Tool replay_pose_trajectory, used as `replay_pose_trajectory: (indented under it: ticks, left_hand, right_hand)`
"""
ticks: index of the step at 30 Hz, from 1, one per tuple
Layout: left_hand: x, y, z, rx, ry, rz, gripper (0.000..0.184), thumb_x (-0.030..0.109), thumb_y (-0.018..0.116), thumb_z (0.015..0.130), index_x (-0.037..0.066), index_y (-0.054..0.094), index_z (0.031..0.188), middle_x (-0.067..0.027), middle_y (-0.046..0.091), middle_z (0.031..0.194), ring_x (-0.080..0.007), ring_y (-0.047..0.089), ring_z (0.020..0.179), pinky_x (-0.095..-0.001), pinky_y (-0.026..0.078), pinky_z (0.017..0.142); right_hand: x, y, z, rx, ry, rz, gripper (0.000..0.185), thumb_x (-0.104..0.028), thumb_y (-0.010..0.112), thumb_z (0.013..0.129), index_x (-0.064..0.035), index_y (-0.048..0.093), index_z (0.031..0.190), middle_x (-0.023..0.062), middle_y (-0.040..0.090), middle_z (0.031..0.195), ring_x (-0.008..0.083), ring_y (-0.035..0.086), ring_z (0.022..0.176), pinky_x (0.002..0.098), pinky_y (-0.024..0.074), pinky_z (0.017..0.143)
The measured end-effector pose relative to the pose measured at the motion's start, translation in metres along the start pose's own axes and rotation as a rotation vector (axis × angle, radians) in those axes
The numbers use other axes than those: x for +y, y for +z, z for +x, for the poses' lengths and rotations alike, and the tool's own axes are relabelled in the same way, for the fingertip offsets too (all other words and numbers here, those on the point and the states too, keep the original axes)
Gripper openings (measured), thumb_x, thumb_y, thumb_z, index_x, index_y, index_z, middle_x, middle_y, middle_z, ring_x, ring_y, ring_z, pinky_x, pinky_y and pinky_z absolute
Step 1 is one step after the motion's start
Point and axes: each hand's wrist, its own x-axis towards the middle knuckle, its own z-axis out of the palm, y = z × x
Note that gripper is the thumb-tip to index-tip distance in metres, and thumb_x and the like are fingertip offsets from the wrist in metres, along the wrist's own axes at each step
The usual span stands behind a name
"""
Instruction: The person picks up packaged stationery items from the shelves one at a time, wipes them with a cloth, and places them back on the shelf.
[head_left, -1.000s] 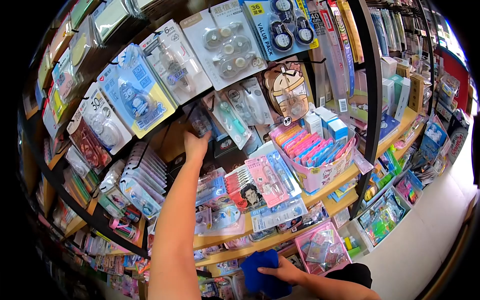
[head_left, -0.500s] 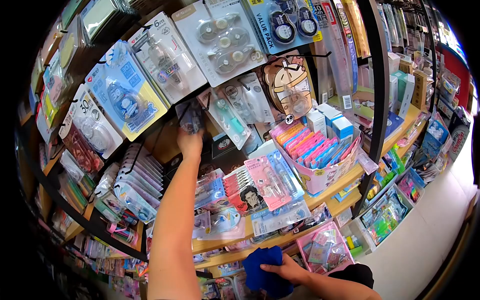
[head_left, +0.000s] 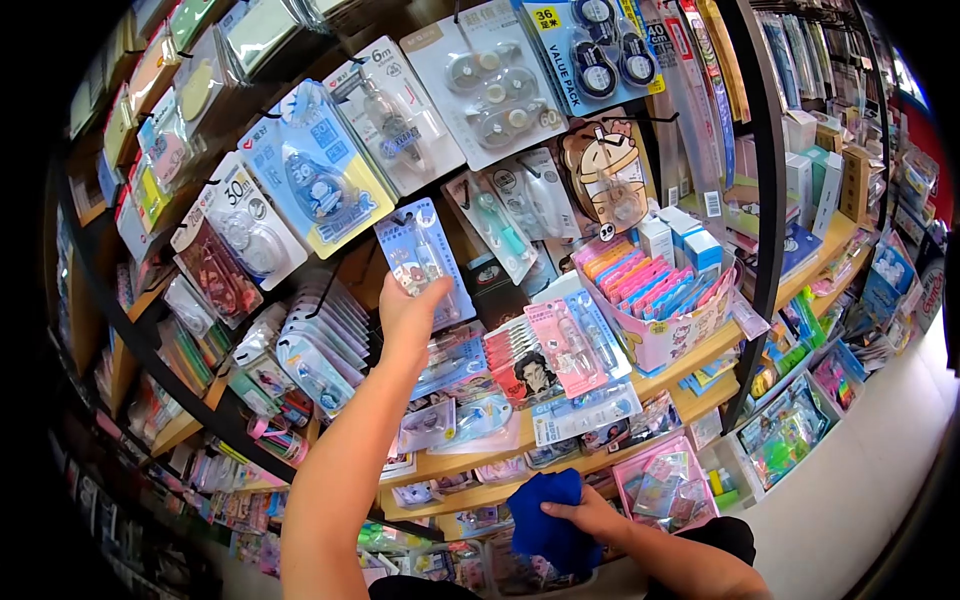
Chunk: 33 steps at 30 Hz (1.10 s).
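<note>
My left hand grips the lower part of a blue blister pack with cartoon figures and a clear pen-like item on it. The pack is upright, in front of the shelf, just right of the blue and yellow correction tape pack and left of a hanging pack with a teal item. Low in the view, my right hand is closed on a crumpled blue cloth, thumb on top, in front of the lower shelves.
A pink basket of small colourful packs and boxes stands on the wooden shelf. A black post rises to its right. Below lies a pink tray of small packets. Packs hang from hooks above.
My left hand has come out from the dark back of the shelf, and the blue pack in it now shows plainly. My right hand still holds the cloth. The view has shifted slightly.
</note>
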Motion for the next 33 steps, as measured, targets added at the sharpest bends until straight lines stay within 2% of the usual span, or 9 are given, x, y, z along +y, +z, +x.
replay_pose_trajectory:
  ticks: [8,15,17,18,21,24,25,28,33]
  left_hand:
    - [0.034,-0.008,-0.064,-0.074,-0.026,-0.317,0.039,0.002,0.067,0.07,0.003,0.048,0.105,-0.0048,0.059,0.094,-0.0134,0.057,0.082,-0.0285,0.044,0.079]
    - [-0.03,-0.015,-0.18,-0.067,-0.312,-0.182,0.039,0.005,0.07,0.072,0.004,0.047,0.104,-0.0063,0.059,0.093,-0.0144,0.058,0.083,-0.0289,0.049,0.073]
    - [-0.056,-0.017,-0.224,-0.132,-0.418,0.069,0.041,0.01,0.072,0.071,0.004,0.048,0.102,-0.0066,0.059,0.092,-0.0141,0.058,0.08,-0.0287,0.048,0.07]
    - [-0.079,-0.015,-0.248,-0.156,-0.357,0.083,0.042,0.013,0.075,0.068,0.003,0.049,0.1,-0.0066,0.059,0.09,-0.0149,0.058,0.079,-0.0283,0.047,0.069]
    - [-0.083,0.008,-0.299,-0.173,-0.242,0.258,0.044,0.014,0.073,0.066,0.001,0.051,0.101,-0.012,0.061,0.091,-0.0217,0.059,0.082,-0.0332,0.047,0.07]
    - [-0.079,0.008,-0.307,-0.163,-0.221,0.408,0.042,0.015,0.07,0.067,0.001,0.051,0.102,-0.0177,0.061,0.09,-0.0319,0.06,0.083,-0.0378,0.047,0.07]
    - [-0.08,0.004,-0.307,-0.18,-0.244,0.471,0.042,0.015,0.07,0.068,0.001,0.05,0.102,-0.0194,0.06,0.089,-0.0351,0.059,0.083,-0.0391,0.046,0.07]
    - [-0.096,-0.01,-0.304,-0.199,-0.21,0.562,0.041,0.017,0.069,0.068,0.001,0.05,0.101,-0.0218,0.059,0.087,-0.0395,0.057,0.082,-0.0425,0.045,0.069]
    - [-0.095,-0.019,-0.314,-0.389,-0.161,0.673,0.04,0.016,0.062,0.075,-0.002,0.045,0.106,-0.0246,0.054,0.096,-0.0423,0.053,0.088,-0.0443,0.043,0.073]
  right_hand:
    - [-0.02,-0.011,-0.014,0.056,-0.109,0.133,0.034,-0.014,0.064,0.081,-0.0017,0.054,0.111,0.0058,0.06,0.101,0.0152,0.057,0.091,0.0304,0.045,0.081]
    - [-0.048,-0.018,-0.025,0.236,-0.304,0.358,0.03,-0.011,0.061,0.082,-0.0027,0.054,0.11,0.0047,0.059,0.101,0.015,0.056,0.094,0.0293,0.0442,0.082]
    - [-0.059,-0.014,-0.034,0.184,-0.295,0.441,0.031,-0.01,0.061,0.082,-0.0031,0.053,0.111,0.0045,0.059,0.103,0.0151,0.055,0.094,0.0292,0.0442,0.082]
    - [-0.061,-0.013,-0.035,0.158,-0.291,0.481,0.031,-0.01,0.061,0.082,-0.0032,0.053,0.112,0.0044,0.058,0.104,0.0151,0.055,0.095,0.0292,0.0442,0.083]
    - [-0.033,-0.008,-0.024,0.224,-0.253,0.328,0.035,-0.01,0.063,0.081,-0.0046,0.052,0.114,0.0044,0.057,0.105,0.0139,0.054,0.094,0.0283,0.0439,0.082]
    - [0.005,0.001,-0.013,0.214,-0.397,-0.238,0.038,-0.016,0.062,0.083,-0.0047,0.045,0.115,0.0054,0.054,0.102,0.0122,0.051,0.093,0.0276,0.0431,0.08]
    - [0.015,0.0,-0.005,0.174,-0.512,-0.261,0.039,-0.018,0.061,0.084,-0.0047,0.042,0.115,0.0078,0.054,0.102,0.0141,0.052,0.091,0.0288,0.0434,0.078]
    - [0.018,-0.003,0.003,0.178,-0.548,-0.424,0.036,-0.02,0.06,0.084,-0.0033,0.046,0.113,0.0096,0.056,0.098,0.0152,0.053,0.088,0.0296,0.0436,0.077]
    - [0.009,0.001,0.002,0.231,-0.378,-0.494,0.03,-0.02,0.057,0.086,-0.0026,0.053,0.11,0.0087,0.059,0.097,0.0158,0.055,0.089,0.0296,0.0432,0.08]
